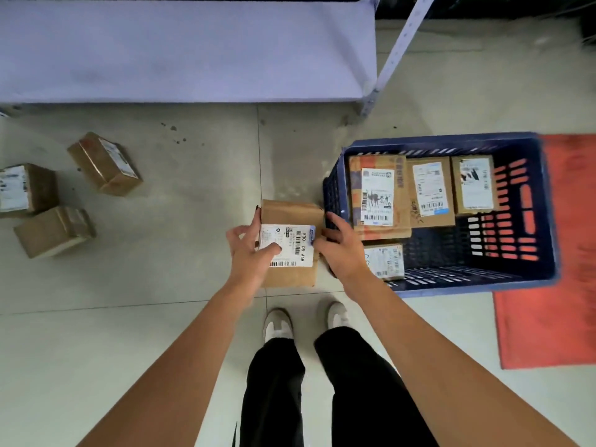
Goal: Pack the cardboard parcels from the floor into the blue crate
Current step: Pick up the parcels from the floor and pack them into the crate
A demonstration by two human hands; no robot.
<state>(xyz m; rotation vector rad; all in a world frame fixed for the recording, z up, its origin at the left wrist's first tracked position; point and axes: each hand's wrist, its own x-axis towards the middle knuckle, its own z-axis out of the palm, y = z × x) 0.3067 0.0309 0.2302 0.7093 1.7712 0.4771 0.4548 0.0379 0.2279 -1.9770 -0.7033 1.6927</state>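
Parcel (290, 217) is held between both hands, left hand (250, 250) and right hand (338, 250), fingers curled round its sides. Just right of them, the blue crate (545, 221) holds four parcels. Three parcels (54, 232) lie on the floor (177, 253) well left, unpacked.

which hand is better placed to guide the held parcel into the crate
Right, most likely. The right hand grips the held parcel on the side next to the blue crate; the left hand holds the far side.
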